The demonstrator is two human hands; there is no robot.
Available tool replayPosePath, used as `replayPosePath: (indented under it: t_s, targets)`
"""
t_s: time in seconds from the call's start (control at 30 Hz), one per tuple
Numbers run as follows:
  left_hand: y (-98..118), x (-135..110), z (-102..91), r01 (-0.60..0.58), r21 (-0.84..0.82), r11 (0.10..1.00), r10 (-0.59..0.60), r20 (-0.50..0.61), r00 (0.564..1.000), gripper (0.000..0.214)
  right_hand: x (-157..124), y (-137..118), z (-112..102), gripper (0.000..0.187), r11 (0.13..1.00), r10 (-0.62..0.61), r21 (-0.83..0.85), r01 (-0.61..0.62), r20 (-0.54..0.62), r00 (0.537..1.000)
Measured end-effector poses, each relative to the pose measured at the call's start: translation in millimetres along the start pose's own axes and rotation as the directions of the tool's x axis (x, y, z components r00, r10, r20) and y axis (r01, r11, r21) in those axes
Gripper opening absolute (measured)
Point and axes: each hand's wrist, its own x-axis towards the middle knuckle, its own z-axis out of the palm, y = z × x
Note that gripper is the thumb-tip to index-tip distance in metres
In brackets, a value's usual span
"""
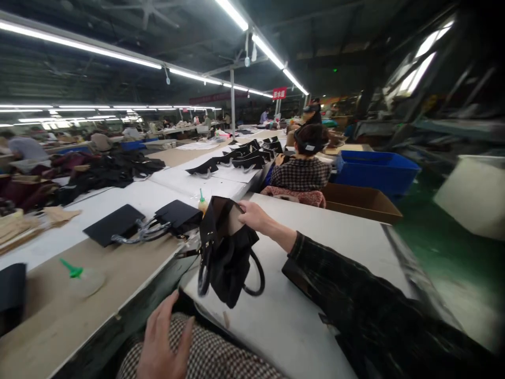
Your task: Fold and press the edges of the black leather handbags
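Note:
My right hand point(254, 217) pinches the upper rim of a black handbag point(228, 263), which hangs above the white tabletop point(272, 316). One dark looped handle of the bag droops at its right, another at its left. A tan inner face shows at the bag's mouth. Low in the view, my left hand point(163, 339) has its fingers spread and holds nothing. It is over a checked cloth point(221, 350), just below and left of the bag. Whether it touches the cloth, I cannot tell.
Left, black bags point(116, 223) with wrapped handles lie on a bench beside a green-topped bottle point(84, 281). Another bottle point(202, 202) stands behind the bag. Ahead, a person point(302, 163) sits near a blue bin point(374, 171) and brown box point(355, 202). Several black pieces point(244, 158) line the far table.

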Motion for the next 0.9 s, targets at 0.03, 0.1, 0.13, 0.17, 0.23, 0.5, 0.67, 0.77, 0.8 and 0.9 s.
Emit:
replayPosePath:
  t_s: [0.03, 0.1, 0.13, 0.17, 0.23, 0.5, 0.67, 0.77, 0.8, 0.9]
  targets:
    - [-2, -3, 2.5, -0.032, 0.024, 0.999, 0.033, -0.024, 0.999, 0.053, -6, -17, 13, 0.039, 0.998, -0.031, 0.052, 0.028, 0.051, 0.998]
    - [-9, -14, 3.5, -0.152, 0.138, 0.979, 0.164, -0.078, 0.983, 0.063, -19, -46, 40, 0.044, 0.981, -0.085, 0.186, 0.052, 0.175, 0.981]
    - [-14, -21, 1.3, -0.178, 0.204, 0.963, 0.201, -0.102, 0.974, 0.061, -27, -58, 53, 0.048, 0.962, -0.106, 0.269, 0.038, 0.242, 0.964]
    - [-20, -30, -2.8, -0.179, 0.271, 0.946, 0.217, -0.119, 0.969, 0.057, -35, -68, 64, 0.051, 0.938, -0.124, 0.347, 0.009, 0.31, 0.942]
    - [-32, -49, -16.6, -0.102, 0.384, 0.917, 0.165, -0.133, 0.977, 0.048, -50, -82, 84, 0.053, 0.889, -0.163, 0.453, -0.068, 0.45, 0.878]
    - [-38, -88, -58.1, 0.066, 0.387, 0.92, -0.095, 0.056, 0.994, 0.07, -93, -108, 128, 0.037, 0.834, -0.265, 0.501, -0.233, 0.732, 0.627]
    - [-46, -75, -60.7, 0.347, 0.289, 0.892, -0.329, -0.11, 0.938, 0.047, -107, -114, 132, 0.031, 0.826, -0.412, 0.552, -0.113, 0.728, 0.549]
    - [-61, -59, -82.0, 0.335, 0.158, 0.929, -0.322, -0.102, 0.941, 0.029, -106, -102, 130, 0.038, 0.826, -0.444, 0.557, -0.082, 0.734, 0.514]
    - [-64, -56, -91.3, 0.326, 0.119, 0.938, -0.318, -0.076, 0.945, 0.029, -103, -96, 130, 0.042, 0.828, -0.443, 0.553, -0.087, 0.743, 0.502]
    - [-57, -55, -118.0, 0.338, 0.035, 0.94, -0.339, 0.033, 0.94, 0.034, -87, -79, 133, 0.052, 0.851, -0.403, 0.515, -0.098, 0.762, 0.507]
